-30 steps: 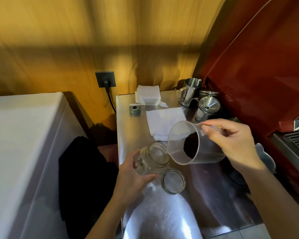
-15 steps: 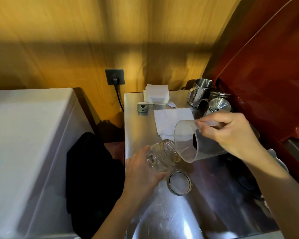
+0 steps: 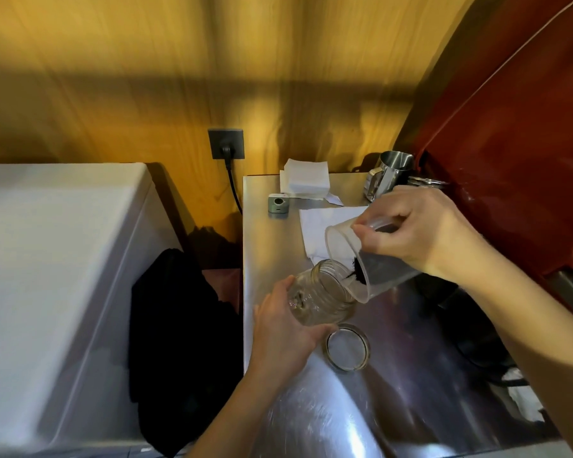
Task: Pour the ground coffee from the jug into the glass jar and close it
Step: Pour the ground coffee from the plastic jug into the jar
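Jug (image 3: 374, 259) lip at jar (image 3: 321, 297) mouth, each hand's fingers gripping one, lid (image 3: 347, 347) just beside, counter (image 3: 411, 375) edge close left.

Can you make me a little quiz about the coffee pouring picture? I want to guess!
1. True or false: the lid is screwed onto the glass jar.
2. Which hand tips the jug: A) left hand B) right hand?
3. Fill in: the ground coffee is sliding toward the jug's ____.

Key:
1. False, it lies on the steel counter beside the jar.
2. B; the left hand steadies the tilted jar.
3. Spout, right at the jar's mouth.
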Demonstrator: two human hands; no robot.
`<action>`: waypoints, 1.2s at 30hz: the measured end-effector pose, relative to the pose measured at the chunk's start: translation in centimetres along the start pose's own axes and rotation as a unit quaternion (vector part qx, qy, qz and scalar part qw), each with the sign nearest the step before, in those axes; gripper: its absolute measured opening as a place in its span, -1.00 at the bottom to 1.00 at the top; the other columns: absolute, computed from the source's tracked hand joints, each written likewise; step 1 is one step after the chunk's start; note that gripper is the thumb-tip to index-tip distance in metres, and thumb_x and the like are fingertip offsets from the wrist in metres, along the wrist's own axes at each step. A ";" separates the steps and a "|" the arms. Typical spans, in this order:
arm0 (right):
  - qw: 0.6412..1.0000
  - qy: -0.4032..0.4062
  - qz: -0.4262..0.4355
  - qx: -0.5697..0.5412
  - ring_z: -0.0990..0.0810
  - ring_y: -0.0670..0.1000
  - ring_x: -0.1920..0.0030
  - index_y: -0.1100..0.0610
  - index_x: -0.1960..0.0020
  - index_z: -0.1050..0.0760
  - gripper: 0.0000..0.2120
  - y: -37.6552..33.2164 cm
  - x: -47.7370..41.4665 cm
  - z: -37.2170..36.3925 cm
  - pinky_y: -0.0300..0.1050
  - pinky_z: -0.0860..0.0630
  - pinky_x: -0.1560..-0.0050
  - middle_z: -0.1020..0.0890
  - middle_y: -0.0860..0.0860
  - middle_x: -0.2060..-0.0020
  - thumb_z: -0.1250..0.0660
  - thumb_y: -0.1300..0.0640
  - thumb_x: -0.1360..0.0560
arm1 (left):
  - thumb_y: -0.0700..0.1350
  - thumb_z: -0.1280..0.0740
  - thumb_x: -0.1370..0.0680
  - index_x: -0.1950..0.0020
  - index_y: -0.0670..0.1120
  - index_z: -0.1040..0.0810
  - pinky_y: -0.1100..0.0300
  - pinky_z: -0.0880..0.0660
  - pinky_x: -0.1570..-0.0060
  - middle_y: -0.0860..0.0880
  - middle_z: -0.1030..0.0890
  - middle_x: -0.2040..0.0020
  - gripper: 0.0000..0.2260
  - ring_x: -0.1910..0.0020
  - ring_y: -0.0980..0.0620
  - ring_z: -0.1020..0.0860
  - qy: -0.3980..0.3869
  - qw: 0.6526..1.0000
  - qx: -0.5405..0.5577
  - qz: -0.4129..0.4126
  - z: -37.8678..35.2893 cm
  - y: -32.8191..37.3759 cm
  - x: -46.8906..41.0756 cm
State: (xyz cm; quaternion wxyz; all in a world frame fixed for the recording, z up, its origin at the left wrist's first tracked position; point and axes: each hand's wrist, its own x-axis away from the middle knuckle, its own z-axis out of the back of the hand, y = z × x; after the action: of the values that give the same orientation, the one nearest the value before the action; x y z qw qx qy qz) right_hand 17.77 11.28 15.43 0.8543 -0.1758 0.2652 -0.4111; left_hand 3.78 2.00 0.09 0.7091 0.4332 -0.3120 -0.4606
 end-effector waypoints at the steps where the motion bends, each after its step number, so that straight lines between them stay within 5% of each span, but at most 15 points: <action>1: 1.000 -0.001 0.002 0.005 -0.56 0.12 0.23 0.01 0.24 -0.64 -0.78 -0.2 -0.1 0.0 0.19 -0.51 0.13 -0.63 0.16 0.34 -0.30 -0.08 -0.28 | 0.02 -0.65 -0.18 -0.37 0.00 -0.35 0.03 -0.44 -0.23 0.05 -0.50 -0.17 -0.17 -0.25 -0.04 -0.42 0.000 1.000 0.004 0.001 0.0 0.0 0.0; 18: 0.997 -0.023 0.047 0.065 -0.50 0.04 0.37 -0.01 0.34 -0.61 -0.82 -1.4 -0.3 -0.8 0.05 -0.47 0.24 -0.58 0.05 0.45 -0.35 -0.11 -0.29 | 0.01 -0.66 -0.16 -0.29 0.06 -0.39 -0.03 -0.51 -0.15 0.03 -0.58 -0.13 -0.22 -0.18 -0.02 -0.51 -0.007 0.998 0.062 0.031 -0.1 -0.5 0.6; 28: 0.994 -0.040 0.067 0.081 -0.41 0.03 0.41 -0.20 0.43 -0.38 -0.86 -1.7 -0.5 -1.2 -0.19 -0.20 0.24 -0.47 0.00 0.55 -0.18 -0.21 -0.23 | 0.04 -0.65 -0.16 -0.28 0.10 -0.38 -0.01 -0.52 -0.14 0.07 -0.57 -0.12 -0.23 -0.18 -0.01 -0.50 -0.013 0.998 0.059 0.029 0.0 -0.8 0.7; 36: 0.991 -0.044 0.082 0.095 -0.40 0.01 0.39 -0.16 0.42 -0.37 -0.87 -2.1 -0.8 -1.7 -0.10 -0.17 0.15 -0.53 0.03 0.52 -0.23 -0.15 -0.25 | 0.02 -0.66 -0.15 -0.15 0.22 -0.38 0.08 -0.54 -0.09 0.09 -0.59 -0.08 -0.31 -0.14 0.04 -0.53 -0.007 0.998 0.067 0.018 0.3 -1.0 0.4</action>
State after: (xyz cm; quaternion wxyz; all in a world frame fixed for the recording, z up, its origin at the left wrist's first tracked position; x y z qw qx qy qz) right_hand 15.07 10.48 15.39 0.9088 -0.0898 0.2008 -0.3545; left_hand 3.26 1.33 -0.69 0.6843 0.4707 -0.3555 -0.4286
